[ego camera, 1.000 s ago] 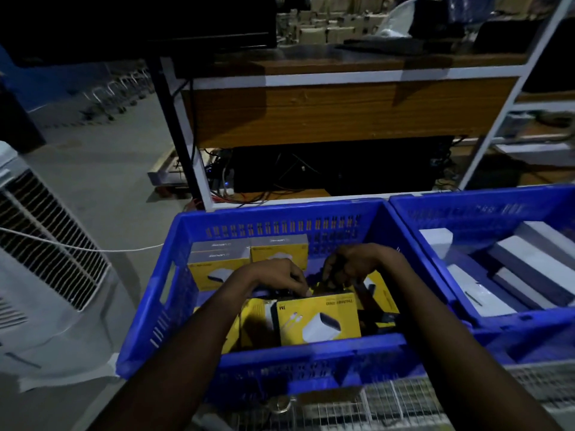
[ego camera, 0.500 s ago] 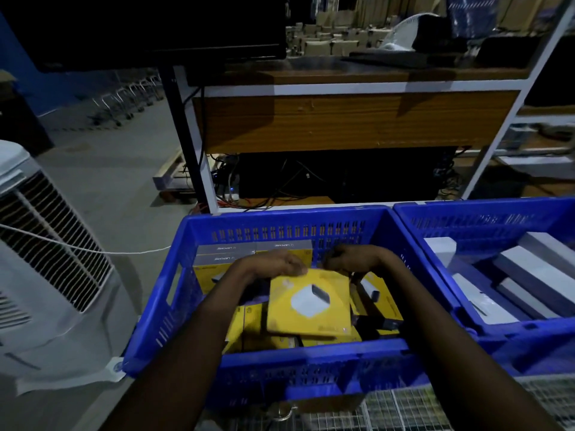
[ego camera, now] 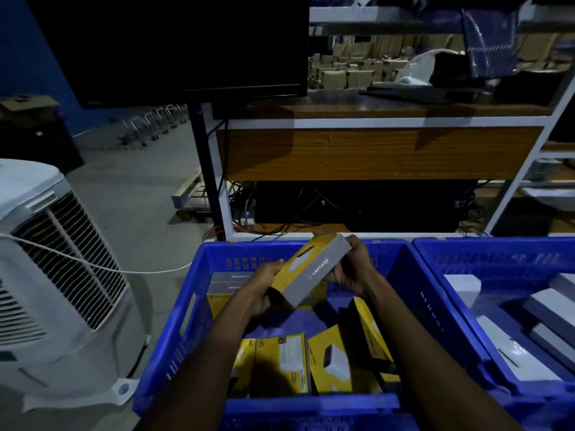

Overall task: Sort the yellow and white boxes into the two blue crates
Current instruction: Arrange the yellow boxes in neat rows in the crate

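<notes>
Both hands hold one yellow box (ego camera: 314, 270) with a grey side tilted above the left blue crate (ego camera: 311, 405). My left hand (ego camera: 264, 283) grips its lower left end and my right hand (ego camera: 354, 269) grips its upper right end. Several more yellow boxes (ego camera: 329, 359) lie loose on that crate's floor, and two stand against its far wall at the left. The right blue crate (ego camera: 435, 293) holds several white boxes (ego camera: 460, 286).
A white air cooler (ego camera: 53, 290) stands on the floor to the left, with a white cable running to it. Behind the crates is a white-framed wooden desk (ego camera: 373, 150) with a dark monitor (ego camera: 186, 48) on top and tangled wires underneath.
The yellow box has been lifted out of the crate and tilted up, its grey side now facing me. Both hands rose with it. The camera has tipped upward.
</notes>
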`<action>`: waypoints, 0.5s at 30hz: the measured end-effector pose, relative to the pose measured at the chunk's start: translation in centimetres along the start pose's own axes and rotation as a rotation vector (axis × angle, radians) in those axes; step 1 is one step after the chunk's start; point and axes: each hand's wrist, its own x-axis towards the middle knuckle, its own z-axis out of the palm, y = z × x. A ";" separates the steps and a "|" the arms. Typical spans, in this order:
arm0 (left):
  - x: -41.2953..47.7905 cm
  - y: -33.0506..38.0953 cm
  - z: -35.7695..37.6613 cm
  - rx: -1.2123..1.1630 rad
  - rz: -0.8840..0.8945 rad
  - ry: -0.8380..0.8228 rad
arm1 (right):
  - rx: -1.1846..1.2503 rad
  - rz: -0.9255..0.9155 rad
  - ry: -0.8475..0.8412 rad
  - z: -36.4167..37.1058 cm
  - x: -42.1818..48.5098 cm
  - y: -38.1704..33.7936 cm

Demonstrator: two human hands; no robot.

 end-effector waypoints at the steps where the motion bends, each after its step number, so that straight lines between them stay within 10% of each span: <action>1: 1.9 -1.2 -0.8 -0.004 0.029 0.032 | 0.033 0.001 -0.004 -0.3 0.1 0.2; 15: 0.2 0.2 1.1 -0.025 0.165 0.027 | -0.516 0.044 -0.158 -1.9 -0.5 0.7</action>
